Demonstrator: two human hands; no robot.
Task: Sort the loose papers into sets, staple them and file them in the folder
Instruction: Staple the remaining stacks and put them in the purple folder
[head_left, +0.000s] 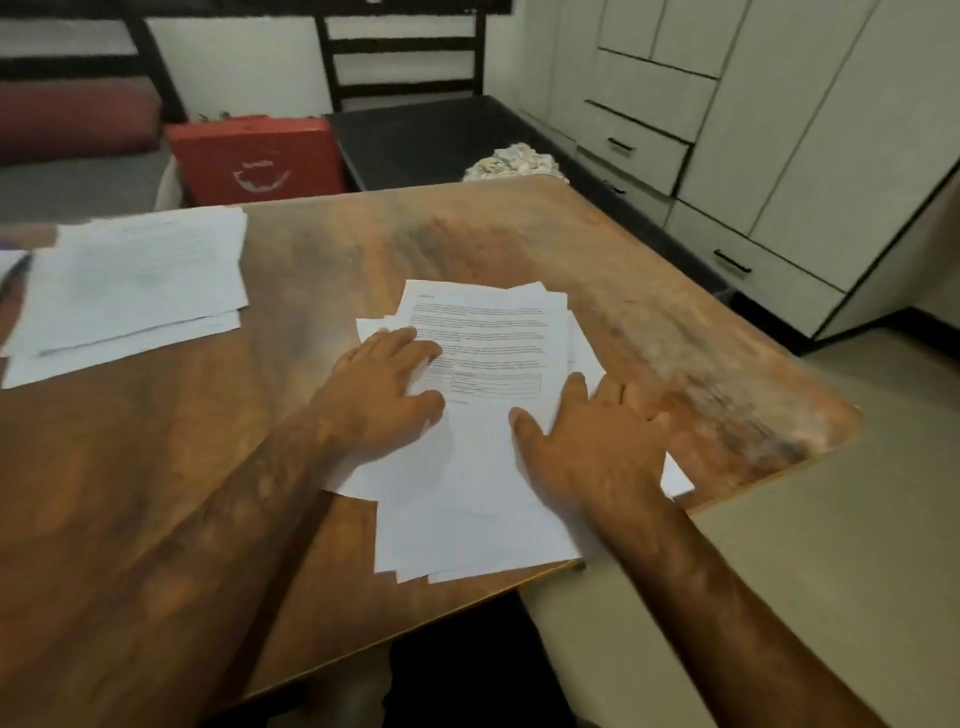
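Both left hand and right hand rest flat on papers.

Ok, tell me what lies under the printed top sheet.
Loose white sheets fan out beneath it on the wooden table. Their text is covered; left hand and right hand hide parts.

The counter is brown wood, smooth and slightly glossy, worn pale toward one edge. The papers are matt white printed sheets.
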